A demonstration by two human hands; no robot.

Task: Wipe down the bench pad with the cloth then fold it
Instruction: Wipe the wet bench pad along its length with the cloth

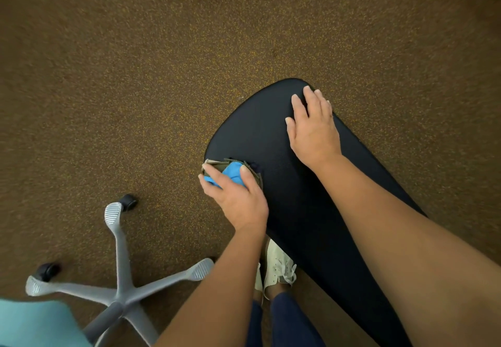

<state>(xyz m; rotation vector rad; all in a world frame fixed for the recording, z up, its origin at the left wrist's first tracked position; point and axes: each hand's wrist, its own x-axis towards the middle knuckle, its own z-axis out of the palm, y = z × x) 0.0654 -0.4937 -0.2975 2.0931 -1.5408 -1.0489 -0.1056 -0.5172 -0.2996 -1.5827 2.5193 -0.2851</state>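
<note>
Two hands rest on the black bench pad (pixel 284 184), centre to lower right of the frame. The left hand (pixel 238 200) curls its fingers round a bunched blue-and-olive cloth (pixel 233 174) at the pad's left edge; the right hand (pixel 314 130) lies flat near its upper end, fingers straight, slightly apart.

Below you lies brown, speckled carpet (pixel 135 75). On it stand a grey chair base (pixel 122 292) on castors, to your left, and your pale shoe (pixel 276 265). The black pad (pixel 257 130) carries a bunched cloth (pixel 233 173) at its left edge, gripped by your left hand (pixel 238 200). Your right hand (pixel 311 127) lies flat near its far end.
</note>
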